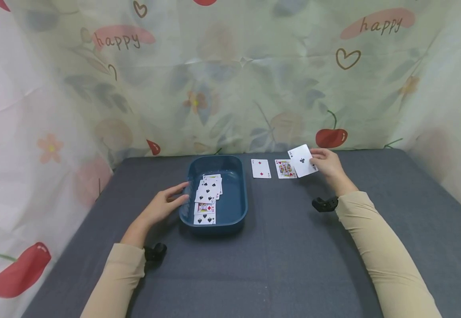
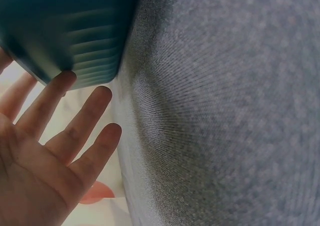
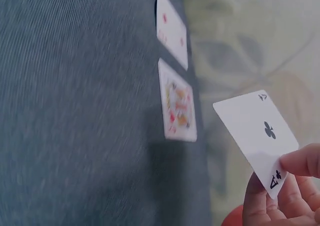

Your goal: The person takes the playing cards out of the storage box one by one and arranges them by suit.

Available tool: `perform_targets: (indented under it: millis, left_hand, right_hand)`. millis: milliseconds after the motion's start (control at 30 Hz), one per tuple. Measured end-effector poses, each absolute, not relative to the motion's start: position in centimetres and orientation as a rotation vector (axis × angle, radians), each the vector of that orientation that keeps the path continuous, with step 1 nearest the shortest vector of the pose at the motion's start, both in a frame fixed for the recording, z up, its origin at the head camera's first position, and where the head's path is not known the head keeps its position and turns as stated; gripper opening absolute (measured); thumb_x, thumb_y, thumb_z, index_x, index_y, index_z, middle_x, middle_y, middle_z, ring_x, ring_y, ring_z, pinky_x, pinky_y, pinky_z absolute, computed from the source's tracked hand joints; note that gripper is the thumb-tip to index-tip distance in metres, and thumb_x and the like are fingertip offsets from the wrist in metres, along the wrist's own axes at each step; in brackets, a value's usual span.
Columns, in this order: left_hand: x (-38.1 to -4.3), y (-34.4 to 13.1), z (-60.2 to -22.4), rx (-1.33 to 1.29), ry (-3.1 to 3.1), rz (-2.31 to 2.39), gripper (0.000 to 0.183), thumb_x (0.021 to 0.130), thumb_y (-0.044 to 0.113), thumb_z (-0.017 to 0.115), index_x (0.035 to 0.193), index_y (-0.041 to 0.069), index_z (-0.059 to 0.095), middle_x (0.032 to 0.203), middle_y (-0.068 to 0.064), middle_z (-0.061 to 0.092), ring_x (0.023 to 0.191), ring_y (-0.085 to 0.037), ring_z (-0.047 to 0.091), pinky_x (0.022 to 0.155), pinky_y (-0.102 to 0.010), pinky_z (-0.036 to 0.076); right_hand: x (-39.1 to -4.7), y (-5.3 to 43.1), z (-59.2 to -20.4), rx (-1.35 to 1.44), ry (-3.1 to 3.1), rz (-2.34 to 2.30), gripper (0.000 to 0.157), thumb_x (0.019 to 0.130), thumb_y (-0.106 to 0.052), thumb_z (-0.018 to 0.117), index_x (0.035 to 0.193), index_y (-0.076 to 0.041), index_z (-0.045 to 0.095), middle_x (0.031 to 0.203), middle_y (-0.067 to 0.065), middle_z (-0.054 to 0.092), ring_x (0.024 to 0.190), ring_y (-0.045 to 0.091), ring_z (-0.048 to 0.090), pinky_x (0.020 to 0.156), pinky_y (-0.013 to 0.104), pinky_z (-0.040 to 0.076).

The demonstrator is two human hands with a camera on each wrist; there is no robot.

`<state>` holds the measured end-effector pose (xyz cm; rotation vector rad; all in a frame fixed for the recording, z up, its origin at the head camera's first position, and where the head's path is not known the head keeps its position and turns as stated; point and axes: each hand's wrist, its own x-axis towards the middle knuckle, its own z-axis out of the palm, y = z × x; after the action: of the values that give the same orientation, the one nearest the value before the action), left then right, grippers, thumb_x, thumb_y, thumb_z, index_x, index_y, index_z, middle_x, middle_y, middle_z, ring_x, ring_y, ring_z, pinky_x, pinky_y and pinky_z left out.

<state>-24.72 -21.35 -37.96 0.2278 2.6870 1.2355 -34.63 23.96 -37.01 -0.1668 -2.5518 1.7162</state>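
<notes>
My right hand (image 1: 329, 168) pinches an ace of clubs (image 1: 302, 158) by one end, thumb on its face in the right wrist view. The card is raised and tilted above the table, and it overlaps the edge of a red-suit face card (image 1: 285, 169) lying there. Left of that lies a two of diamonds (image 1: 260, 168). My left hand (image 1: 161, 206) is at the left side of a blue tray (image 1: 241, 212), fingers spread and straight, fingertips right at the rim. Inside the tray lie several overlapping cards (image 1: 208, 191), with spades and a face card showing.
A dark grey cloth covers the table (image 1: 286, 265). Behind it hangs a printed curtain (image 1: 230, 88) with cherries and hearts, close to the back edge. Black bands with small devices (image 1: 325, 204) sit on both wrists.
</notes>
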Motion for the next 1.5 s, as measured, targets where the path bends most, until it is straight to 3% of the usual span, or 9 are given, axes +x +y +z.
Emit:
perform_targets:
  millis: [100,200,667,833,1233,1367,1500]
  left_hand:
    - [-24.7,-21.4,-38.0,0.227,2.688,1.232,0.056,0.094,0.039,0.052,0.146,0.024,0.033,0.153,-0.012,0.029,0.134,-0.041,0.037,0.107,-0.058,0.032]
    - [-24.7,-21.4,-37.9,0.228,2.686,1.233,0.057,0.094,0.039,0.052,0.146,0.024,0.033,0.153,-0.012,0.029,0.135,-0.041,0.037,0.107,-0.058,0.032]
    - [-24.9,-21.4,-38.1,0.210,2.682,1.237,0.056,0.094,0.039,0.052,0.146,0.025,0.033,0.154,-0.011,0.028,0.135,-0.041,0.037,0.107,-0.058,0.032]
    - [-24.9,-21.4,-38.1,0.207,2.682,1.239,0.057,0.094,0.040,0.052,0.146,0.025,0.033,0.154,-0.012,0.028,0.135,-0.041,0.036,0.107,-0.058,0.031]
    - [-25.0,-21.4,-38.2,0.204,2.682,1.235,0.057,0.094,0.040,0.052,0.146,0.025,0.033,0.154,-0.012,0.028,0.135,-0.040,0.036,0.107,-0.058,0.032]
    - [-24.9,-21.4,-38.2,0.209,2.686,1.235,0.057,0.094,0.039,0.052,0.145,0.025,0.033,0.153,-0.012,0.029,0.135,-0.040,0.036,0.107,-0.058,0.032]
    - [-25.0,-21.4,-38.2,0.202,2.685,1.230,0.057,0.094,0.040,0.052,0.146,0.025,0.033,0.153,-0.012,0.028,0.135,-0.040,0.036,0.107,-0.058,0.032]
  right_hand:
    - [-34.9,24.8,-37.7,-0.231,-2.554,1.708,0.053,0.088,-0.003,0.043,0.140,0.003,0.036,0.138,0.026,0.046,0.123,0.031,0.049,0.076,0.017,0.039]
    - [-34.9,25.5,-38.3,-0.270,-2.553,1.702,0.055,0.087,-0.003,0.043,0.141,0.003,0.035,0.139,0.027,0.044,0.127,0.034,0.045,0.076,0.018,0.039]
    - [-35.7,26.3,-39.4,-0.467,-2.556,1.632,0.047,0.090,-0.007,0.048,0.136,0.000,0.045,0.133,0.024,0.051,0.106,0.022,0.053,0.078,0.022,0.044]
    - [-36.1,26.2,-39.3,-0.471,-2.579,1.581,0.041,0.089,-0.008,0.049,0.129,0.001,0.052,0.128,0.022,0.054,0.089,0.012,0.051,0.070,0.018,0.042]
    - [-36.3,26.4,-39.9,-0.438,-2.607,1.568,0.040,0.089,-0.005,0.048,0.128,0.006,0.052,0.129,0.024,0.053,0.081,0.003,0.050,0.067,0.012,0.042]
    - [-36.2,26.3,-39.9,-0.434,-2.617,1.570,0.042,0.089,-0.006,0.048,0.129,0.006,0.051,0.130,0.025,0.052,0.090,0.011,0.054,0.074,0.017,0.046]
    - [-36.1,26.3,-39.8,-0.473,-2.626,1.539,0.042,0.090,-0.006,0.048,0.129,0.006,0.050,0.132,0.025,0.050,0.113,0.026,0.051,0.092,0.032,0.046]
